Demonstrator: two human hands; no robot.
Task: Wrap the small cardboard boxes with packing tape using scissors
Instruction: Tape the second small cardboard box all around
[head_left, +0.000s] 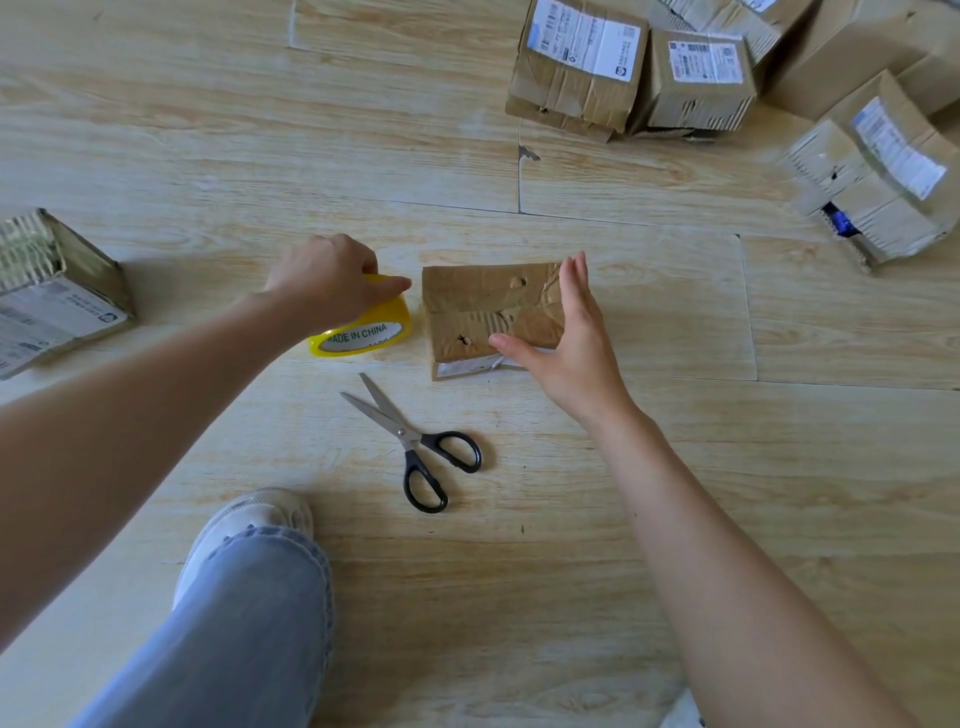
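A small worn cardboard box (483, 312) lies on the wooden floor in the middle of the view. My right hand (563, 332) rests against its right side with straight fingers and the thumb on its near edge. A yellow roll of packing tape (366, 330) lies just left of the box, and my left hand (332, 278) grips it from above with curled fingers. Black-handled scissors (415, 441) lie partly open on the floor in front of the box, untouched.
Several labelled cardboard boxes (691, 73) are piled at the far right, with one more (878, 187) at the right edge. Another box (52, 296) lies at the left edge. My jeans leg and white shoe (249, 525) are at the near left.
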